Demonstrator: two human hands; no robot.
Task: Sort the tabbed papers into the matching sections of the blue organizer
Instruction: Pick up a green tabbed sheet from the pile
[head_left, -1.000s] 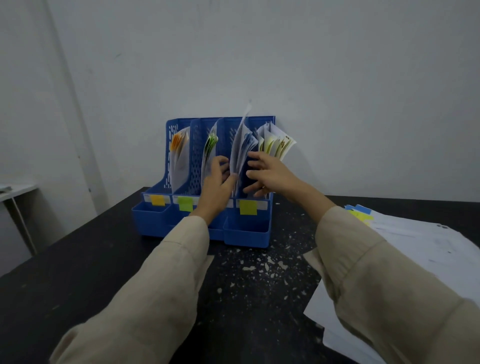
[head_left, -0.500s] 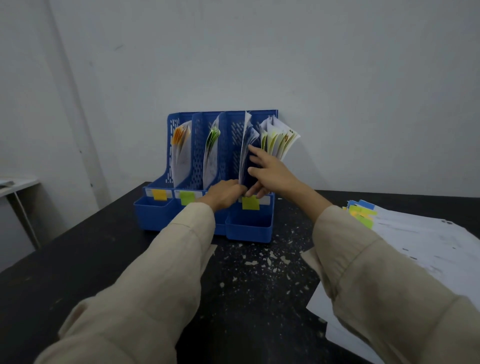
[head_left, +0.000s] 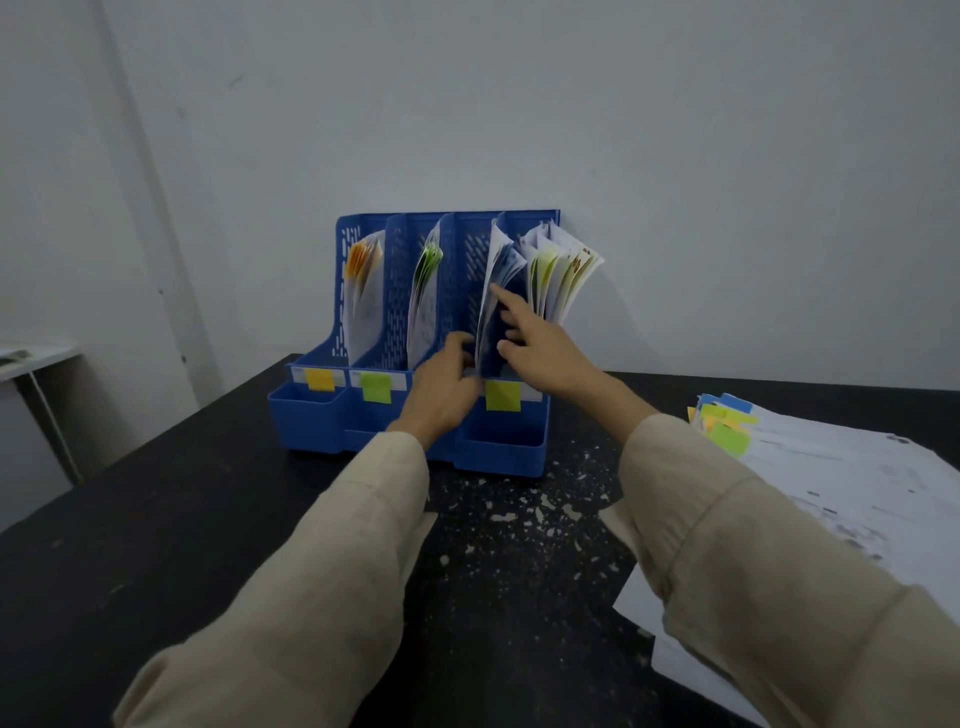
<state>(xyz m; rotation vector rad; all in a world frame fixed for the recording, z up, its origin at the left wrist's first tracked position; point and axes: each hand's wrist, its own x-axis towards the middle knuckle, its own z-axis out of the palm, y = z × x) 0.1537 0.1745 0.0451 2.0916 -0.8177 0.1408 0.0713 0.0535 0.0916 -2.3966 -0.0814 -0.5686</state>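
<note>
Since a moment ago, right hand (head_left: 545, 348) extended its forefinger onto papers (head_left: 501, 312) in the organizer (head_left: 395, 291) at twelve o'clock; left hand (head_left: 441, 389) pinches their bottom edge. Pushing sideways could crumple sheets.

One camera, worn on the person's head

It looks forward and down across the black table (head_left: 156, 519) toward the white wall (head_left: 675, 156). The blue organizer (head_left: 498, 447) sits near the middle. Both sleeves reach in from the bottom edge, close to the camera.
</note>
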